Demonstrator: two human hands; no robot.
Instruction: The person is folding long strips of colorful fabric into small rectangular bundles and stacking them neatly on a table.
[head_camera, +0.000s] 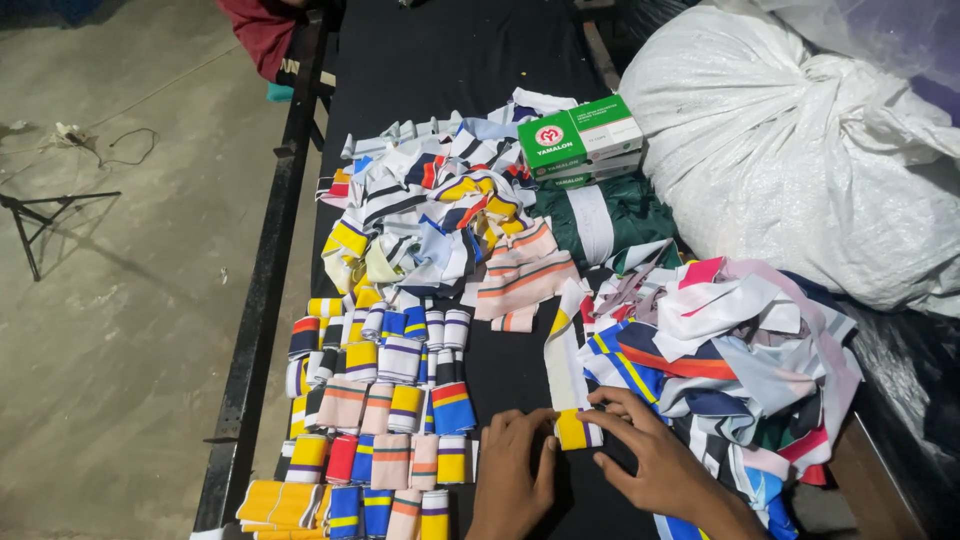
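My left hand (515, 470) and my right hand (655, 455) rest on the black table (450, 60) near its front edge. Both pinch a white, yellow and blue striped fabric strip (568, 385) whose lower end is rolled or folded between the fingertips. The strip runs up from the hands toward the loose cloth above. To the left lie rows of several folded striped fabric pieces (380, 410). To the right is a loose heap of striped fabric strips (740, 350).
Another tangled pile of striped strips (430, 210) lies in the table's middle, beside folded green cloth (610, 215) and green and white boxes (580, 135). A big white sack (800, 140) fills the right. Concrete floor (120, 280) lies left of the table's metal edge.
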